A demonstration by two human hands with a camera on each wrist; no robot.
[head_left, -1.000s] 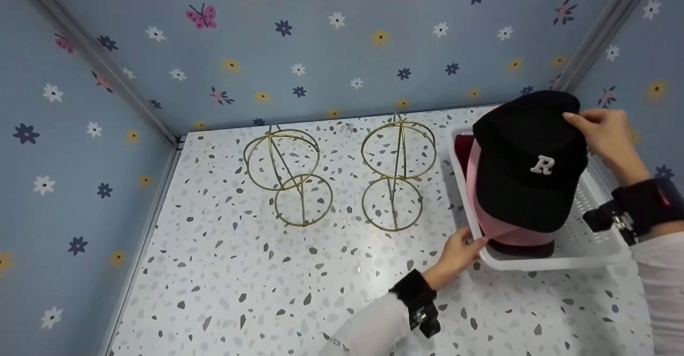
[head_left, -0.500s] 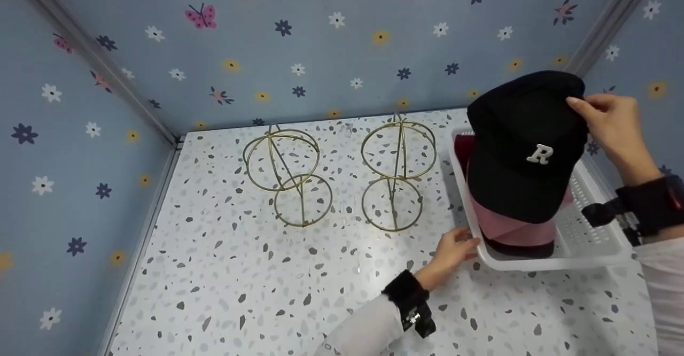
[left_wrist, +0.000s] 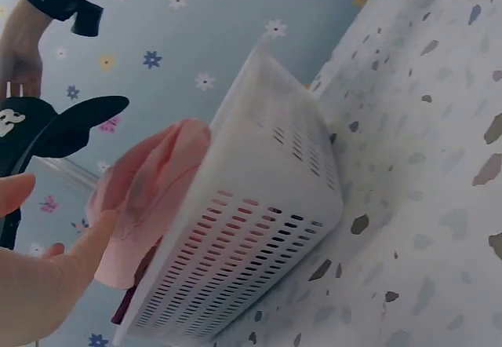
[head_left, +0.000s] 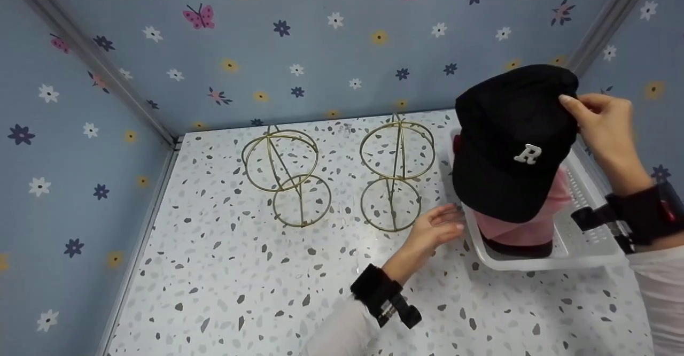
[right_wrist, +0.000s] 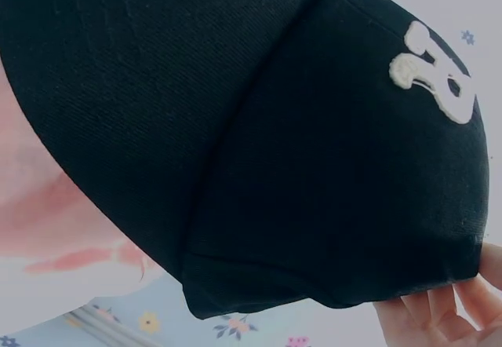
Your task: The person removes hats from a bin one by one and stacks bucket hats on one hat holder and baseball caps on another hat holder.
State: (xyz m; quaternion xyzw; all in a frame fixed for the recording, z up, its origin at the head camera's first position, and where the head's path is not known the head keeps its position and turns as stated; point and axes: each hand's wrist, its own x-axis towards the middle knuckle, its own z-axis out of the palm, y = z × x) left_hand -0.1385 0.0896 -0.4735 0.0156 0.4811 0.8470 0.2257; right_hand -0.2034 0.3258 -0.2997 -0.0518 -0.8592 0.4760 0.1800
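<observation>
A black baseball cap [head_left: 513, 131] with a white letter R hangs over the white basket [head_left: 534, 264], its brim toward the front. My right hand [head_left: 604, 131] pinches the cap's back right edge between thumb and fingers; the right wrist view shows the fingers [right_wrist: 439, 315] at its rim. Beneath it in the basket lie a pink cap [head_left: 513, 227] and a dark red cap [head_left: 518, 248]. My left hand [head_left: 430, 233] is just left of the basket's side wall, fingers extended and holding nothing; in the left wrist view its fingers [left_wrist: 86, 253] overlap the pink cap.
Two gold wire stands [head_left: 393, 177], [head_left: 288, 179] made of rings stand on the speckled white table [head_left: 224, 281], left of the basket. Blue flowered panels [head_left: 331, 46] enclose the table at the back and both sides.
The black cap has risen off the pink cap and shifted left in my right hand. My left hand has let go of the basket's rim and moved left and slightly up.
</observation>
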